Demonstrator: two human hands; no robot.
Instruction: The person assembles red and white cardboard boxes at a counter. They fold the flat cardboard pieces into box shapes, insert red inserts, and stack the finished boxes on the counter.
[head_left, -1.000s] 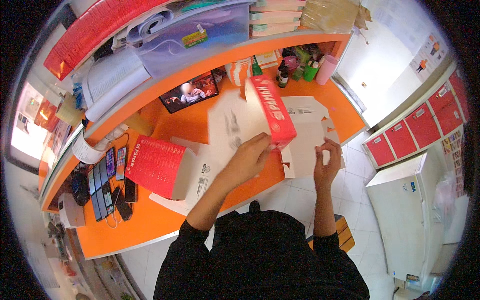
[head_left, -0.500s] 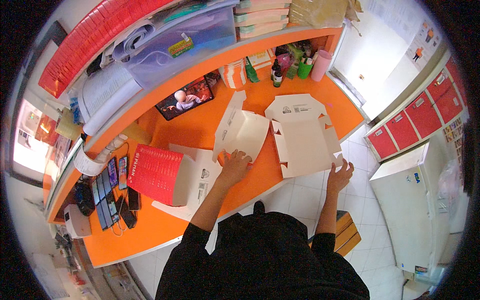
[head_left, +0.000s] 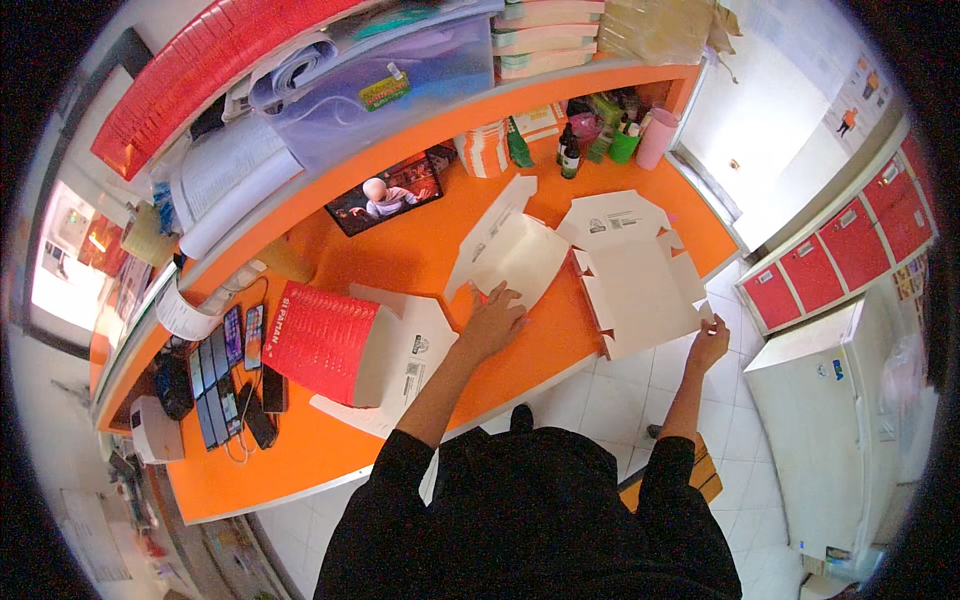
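One flat white box blank [head_left: 600, 265], left hand [head_left: 492, 322] fingers spread on it, right hand [head_left: 708, 343] fingers pinching its corner

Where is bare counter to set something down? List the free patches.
Free: the orange counter between the tablet and the flat white cardboard box blank; also the near edge below the phones. Crowded: the back corner with bottles, and around the red box.
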